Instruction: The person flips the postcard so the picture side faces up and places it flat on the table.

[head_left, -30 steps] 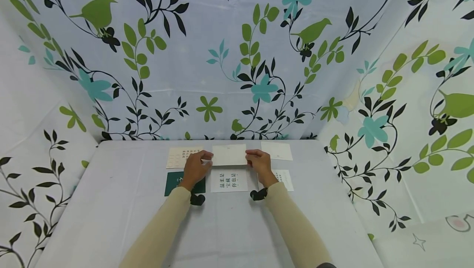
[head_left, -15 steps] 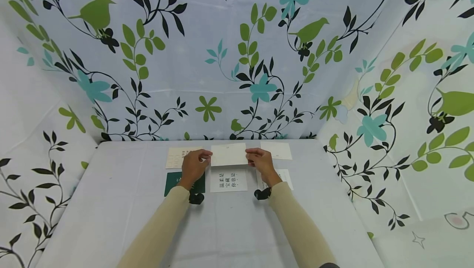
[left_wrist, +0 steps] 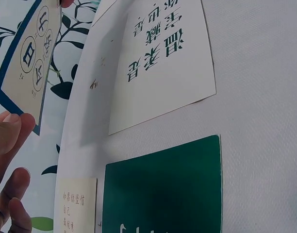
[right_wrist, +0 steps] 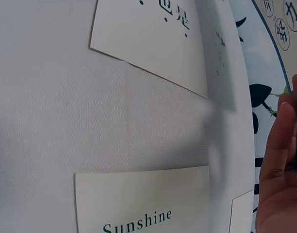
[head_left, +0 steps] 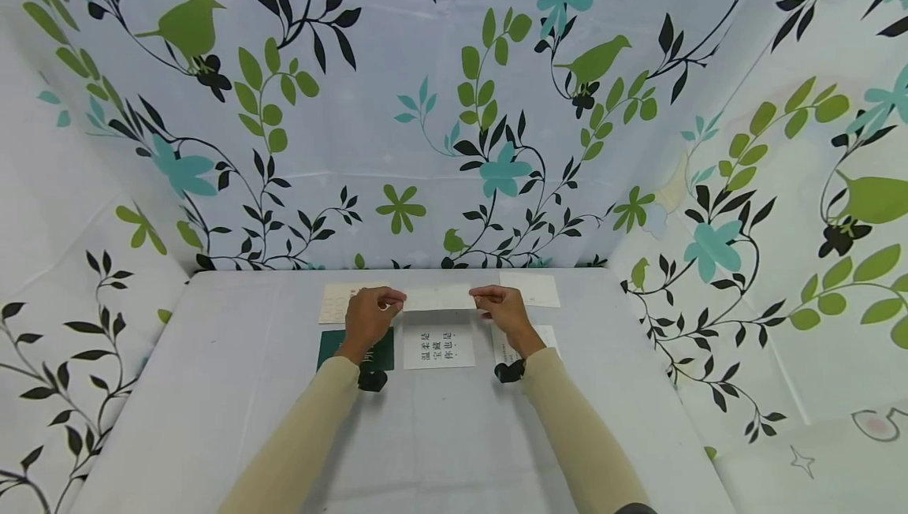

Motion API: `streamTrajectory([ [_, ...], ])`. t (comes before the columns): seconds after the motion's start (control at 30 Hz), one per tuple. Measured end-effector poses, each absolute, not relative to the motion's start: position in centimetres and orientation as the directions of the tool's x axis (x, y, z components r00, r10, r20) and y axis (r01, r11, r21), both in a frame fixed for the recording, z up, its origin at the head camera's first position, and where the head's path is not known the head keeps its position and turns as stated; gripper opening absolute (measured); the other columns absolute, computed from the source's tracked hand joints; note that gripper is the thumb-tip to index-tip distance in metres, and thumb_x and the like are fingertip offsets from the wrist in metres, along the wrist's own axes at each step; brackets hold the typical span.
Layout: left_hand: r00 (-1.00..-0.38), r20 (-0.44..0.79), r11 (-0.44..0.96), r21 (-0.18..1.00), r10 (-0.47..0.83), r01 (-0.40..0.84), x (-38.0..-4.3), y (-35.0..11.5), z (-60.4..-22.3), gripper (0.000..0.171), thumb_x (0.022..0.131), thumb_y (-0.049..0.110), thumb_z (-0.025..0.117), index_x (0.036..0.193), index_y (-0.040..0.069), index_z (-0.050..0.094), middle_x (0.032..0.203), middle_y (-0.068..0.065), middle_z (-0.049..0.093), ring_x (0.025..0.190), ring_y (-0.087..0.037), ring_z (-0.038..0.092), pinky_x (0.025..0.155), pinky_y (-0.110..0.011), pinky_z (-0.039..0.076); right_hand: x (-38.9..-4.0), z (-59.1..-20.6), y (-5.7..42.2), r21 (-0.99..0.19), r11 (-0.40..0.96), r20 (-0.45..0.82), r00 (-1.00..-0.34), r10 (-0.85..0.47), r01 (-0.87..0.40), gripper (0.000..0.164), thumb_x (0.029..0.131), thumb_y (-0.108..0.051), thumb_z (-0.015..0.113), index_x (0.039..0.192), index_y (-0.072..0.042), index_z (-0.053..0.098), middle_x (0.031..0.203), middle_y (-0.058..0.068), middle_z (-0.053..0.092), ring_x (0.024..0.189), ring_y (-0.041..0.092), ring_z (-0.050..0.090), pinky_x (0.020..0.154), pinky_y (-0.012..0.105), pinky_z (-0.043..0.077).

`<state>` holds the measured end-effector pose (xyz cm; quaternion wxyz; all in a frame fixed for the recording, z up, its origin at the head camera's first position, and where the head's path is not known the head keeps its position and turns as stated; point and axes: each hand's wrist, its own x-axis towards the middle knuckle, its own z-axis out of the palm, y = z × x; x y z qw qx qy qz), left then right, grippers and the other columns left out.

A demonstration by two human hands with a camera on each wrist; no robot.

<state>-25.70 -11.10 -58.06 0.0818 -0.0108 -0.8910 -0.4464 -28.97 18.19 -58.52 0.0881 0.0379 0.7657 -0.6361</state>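
Up off the table, a cream card spans my two hands. My left hand pinches its left edge between thumb and fingers, and my right hand holds the right edge. Its blue-bordered face with circled characters shows on the card in the left wrist view. Beneath and nearer the body lies a white card with green characters. A dark green card lies below my left hand. Under my right hand is a white card reading "Sunshine", partly covered in the head view.
A cream card with small print lies at the back left, partly behind my left hand. Another pale card lies at the back right. The white-covered table meets a patterned cloth at its back edge.
The held card has tilted, so its upper face looks narrower from the head view. My hands have spread slightly apart, still gripping its edges. The cards on the table stay put.
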Motion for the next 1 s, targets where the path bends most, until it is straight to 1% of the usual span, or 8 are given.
streamTrajectory([
  [0.1, -0.987, 0.152, 0.602, 0.793, -0.052, 0.091, -25.67, -11.12, -57.98, 0.011, 0.099, 0.016, 0.076, 0.108, 0.015, 0.083, 0.1, -0.007, 0.078, 0.103, -0.029, 0.065, 0.097, -0.049, 0.051, -28.93, -58.47, 18.22, -0.968, 0.189, -0.177, -0.983, -0.055, 0.164, 0.021, 0.101, -0.01, 0.071, 0.12, -0.009, 0.079, 0.131, 0.02, 0.073, 0.121, 0.039, 0.069, 0.096, 0.04, 0.06],
  [0.27, -0.986, 0.16, 0.607, 0.789, -0.055, 0.095, -25.77, -11.23, -58.07, 0.01, 0.099, 0.017, 0.077, 0.107, 0.016, 0.083, 0.101, -0.006, 0.078, 0.1, -0.027, 0.065, 0.093, -0.046, 0.052, -28.88, -58.51, 18.26, -0.969, 0.19, -0.169, -0.984, -0.06, 0.155, 0.02, 0.102, -0.009, 0.069, 0.12, -0.009, 0.078, 0.133, 0.023, 0.071, 0.123, 0.041, 0.068, 0.098, 0.043, 0.059],
  [0.33, -0.985, 0.165, 0.602, 0.792, -0.054, 0.1, -25.84, -11.26, -58.1, 0.01, 0.099, 0.017, 0.077, 0.106, 0.016, 0.083, 0.101, -0.005, 0.079, 0.099, -0.027, 0.066, 0.092, -0.044, 0.052, -28.87, -58.53, 18.28, -0.97, 0.191, -0.167, -0.984, -0.063, 0.152, 0.02, 0.102, -0.008, 0.069, 0.121, -0.007, 0.077, 0.131, 0.024, 0.071, 0.123, 0.042, 0.067, 0.1, 0.046, 0.059],
  [0.4, -0.984, 0.169, 0.595, 0.797, -0.049, 0.107, -25.9, -11.27, -58.12, 0.01, 0.099, 0.018, 0.076, 0.106, 0.016, 0.083, 0.102, -0.005, 0.079, 0.099, -0.027, 0.065, 0.092, -0.043, 0.051, -28.88, -58.53, 18.27, -0.97, 0.192, -0.165, -0.984, -0.066, 0.15, 0.019, 0.102, -0.009, 0.07, 0.12, -0.007, 0.077, 0.127, 0.021, 0.073, 0.123, 0.042, 0.068, 0.101, 0.047, 0.058],
  [0.57, -0.986, 0.162, 0.583, 0.805, -0.041, 0.108, -25.95, -11.15, -58.14, 0.011, 0.101, 0.018, 0.074, 0.108, 0.014, 0.081, 0.107, -0.007, 0.078, 0.101, -0.027, 0.064, 0.093, -0.043, 0.05, -28.81, -58.39, 18.15, -0.97, 0.196, -0.161, -0.985, -0.067, 0.145, 0.013, 0.102, -0.015, 0.072, 0.114, -0.012, 0.077, 0.116, 0.008, 0.079, 0.123, 0.039, 0.069, 0.094, 0.04, 0.06],
  [0.63, -0.987, 0.156, 0.58, 0.808, -0.042, 0.102, -25.94, -11.08, -58.1, 0.012, 0.101, 0.018, 0.073, 0.109, 0.013, 0.08, 0.108, -0.007, 0.077, 0.101, -0.027, 0.063, 0.093, -0.042, 0.05, -28.75, -58.3, 18.04, -0.97, 0.193, -0.158, -0.985, -0.061, 0.144, 0.013, 0.101, -0.016, 0.073, 0.113, -0.012, 0.076, 0.113, 0.006, 0.079, 0.123, 0.039, 0.068, 0.091, 0.036, 0.059],
  [0.83, -0.988, 0.142, 0.567, 0.819, -0.053, 0.087, -25.81, -10.82, -57.69, 0.011, 0.102, 0.017, 0.072, 0.109, 0.01, 0.077, 0.11, -0.01, 0.076, 0.101, -0.027, 0.062, 0.091, -0.043, 0.049, -28.69, -58.14, 17.77, -0.97, 0.189, -0.166, -0.985, -0.048, 0.154, 0.012, 0.102, -0.015, 0.072, 0.113, -0.01, 0.073, 0.11, 0.006, 0.076, 0.123, 0.042, 0.066, 0.091, 0.037, 0.059],
  [1.0, -0.99, 0.132, 0.56, 0.825, -0.056, 0.078, -25.78, -10.73, -57.59, 0.01, 0.103, 0.017, 0.071, 0.109, 0.01, 0.076, 0.11, -0.01, 0.076, 0.099, -0.027, 0.061, 0.089, -0.042, 0.049, -28.73, -58.06, 17.55, -0.967, 0.201, -0.169, -0.985, -0.038, 0.158, 0.012, 0.102, -0.014, 0.072, 0.114, -0.011, 0.073, 0.108, 0.006, 0.073, 0.12, 0.041, 0.065, 0.089, 0.034, 0.059],
])
